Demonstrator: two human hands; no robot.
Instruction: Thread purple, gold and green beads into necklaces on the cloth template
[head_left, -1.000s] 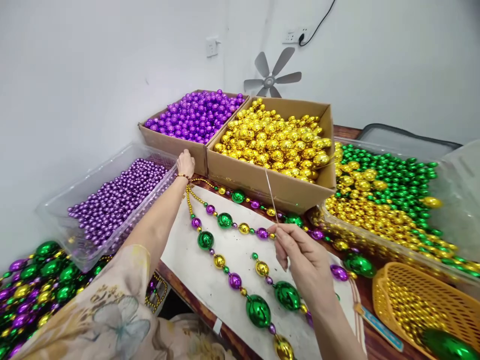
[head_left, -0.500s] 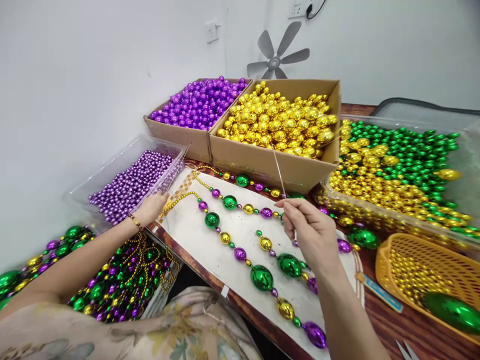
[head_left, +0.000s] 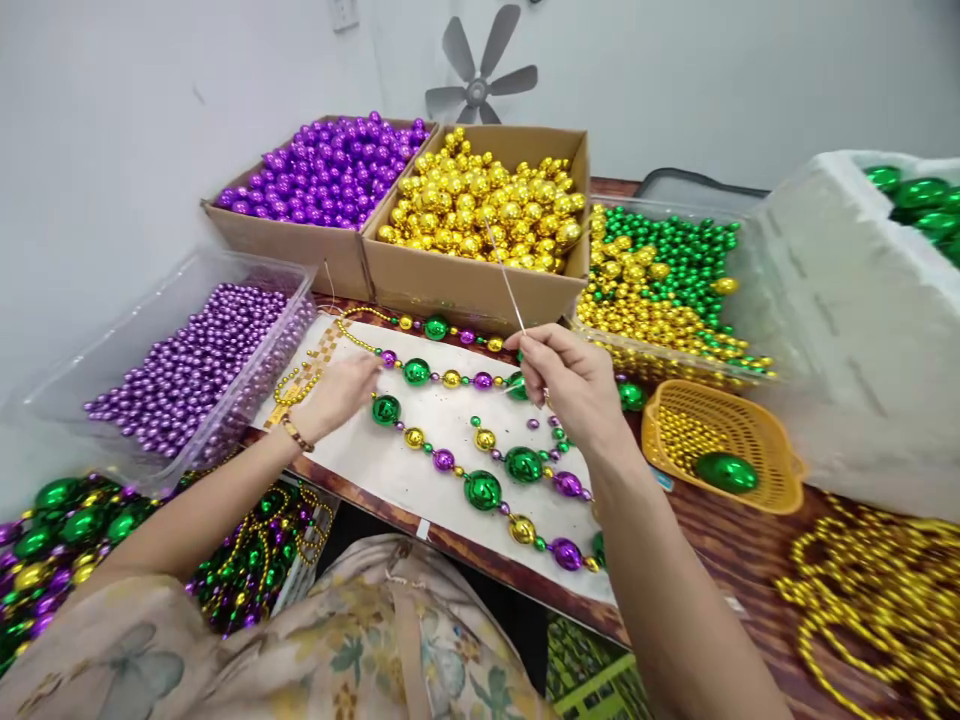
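Observation:
My right hand (head_left: 566, 380) is raised over the table, thumb and fingers pinched on a thin, pale needle-like wire (head_left: 504, 272) that points up toward the box of gold beads. My left hand (head_left: 341, 393) is low over the white mat (head_left: 330, 455), its fingers closed beside a purple bead (head_left: 388, 358) of the upper strand. What those fingertips hold, if anything, is hidden. A lower strand with a large green bead (head_left: 482, 490) slants across the mat. A shorter bead row with another green bead (head_left: 523, 464) lies partly behind my right forearm.
Behind the mat stand cartons of purple beads (head_left: 322, 175) and gold beads (head_left: 487, 205). Clear tubs hold small purple beads (head_left: 195, 365) and green-and-gold beads (head_left: 667, 270). An orange basket (head_left: 780, 440), a white foam box (head_left: 832, 330) and gold bead chains (head_left: 885, 600) are at right.
My left hand has moved from the mat's left edge, by the purple bead tub, rightward to the strands. My right hand still pinches the wire. The view has turned right, revealing the foam box.

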